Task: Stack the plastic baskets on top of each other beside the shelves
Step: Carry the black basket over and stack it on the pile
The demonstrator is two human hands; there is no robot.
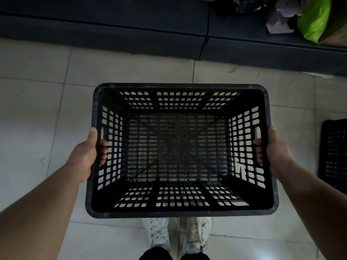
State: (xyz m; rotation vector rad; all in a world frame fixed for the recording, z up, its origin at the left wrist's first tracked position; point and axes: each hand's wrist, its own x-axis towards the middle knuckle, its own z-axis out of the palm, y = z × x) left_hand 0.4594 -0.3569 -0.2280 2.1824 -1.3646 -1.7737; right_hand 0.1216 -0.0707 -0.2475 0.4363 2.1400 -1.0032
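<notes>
A: Black plastic basket (181, 151), empty, is held level between both hands, above the white shoes (176, 235) and pale floor tiles (37, 113).

B: Grip?

A: Left hand (84, 156) is curled around the left handle slot, fingers hooked through; right hand (276, 152) is wrapped likewise around the right slot.

B: Step?

A: Carrying, I'd judge. 1 more black basket (334, 156) sits on the floor just outward of the right hand; the dark shelf base (131, 34) runs beyond both hands.

B: Next?

A: Probably swing toward the right hand's side, square the rims, then lower until it nests.
</notes>
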